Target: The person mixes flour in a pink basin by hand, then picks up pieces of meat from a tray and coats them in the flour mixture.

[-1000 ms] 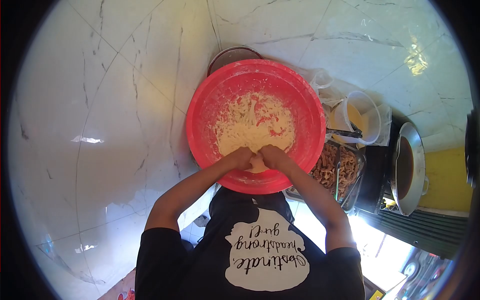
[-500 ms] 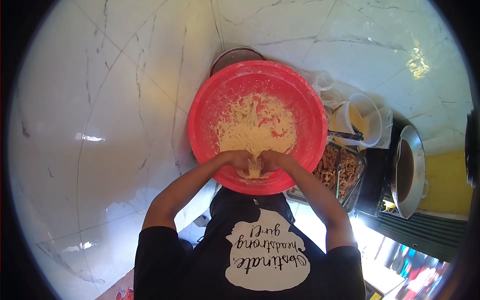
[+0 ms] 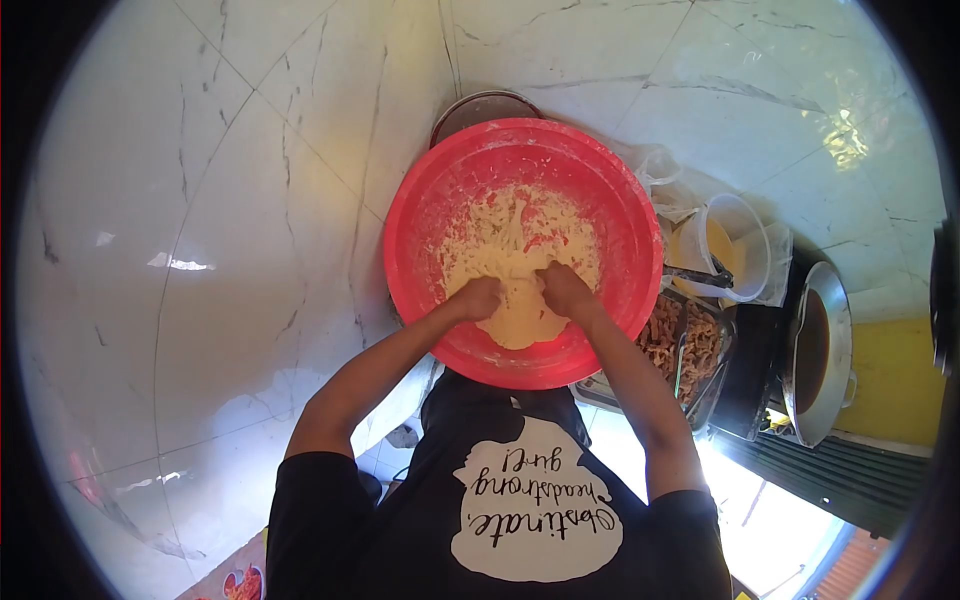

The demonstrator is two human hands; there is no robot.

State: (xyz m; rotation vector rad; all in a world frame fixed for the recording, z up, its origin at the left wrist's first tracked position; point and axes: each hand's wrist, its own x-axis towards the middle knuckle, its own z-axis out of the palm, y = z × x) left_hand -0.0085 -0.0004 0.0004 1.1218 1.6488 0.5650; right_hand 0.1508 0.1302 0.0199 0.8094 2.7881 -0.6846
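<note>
A wide red plastic basin (image 3: 424, 185) holds a bed of pale yellow flour (image 3: 523, 320), dusty and clumped, with a few streaks in its far part. My left hand (image 3: 478, 299) is curled closed at the left of the flour, knuckles up. Across from it my right hand (image 3: 566, 290) is also curled, its fingertips at the flour on the right. A gap of flour lies between the two hands. Whatever sits inside either hand is hidden by the fingers.
Right of the basin are a clear plastic tub (image 3: 762, 240), a dark-handled utensil (image 3: 698, 276) and a tray of brown fried pieces (image 3: 700, 345). Farther right stands a wide metal pan (image 3: 838, 375) of brown liquid. Tiled walls (image 3: 250, 250) rise behind and at left.
Both hands have moved away from my body, from the basin's near side toward its middle, and are farther apart. The flour near me now lies as a smooth rounded mound.
</note>
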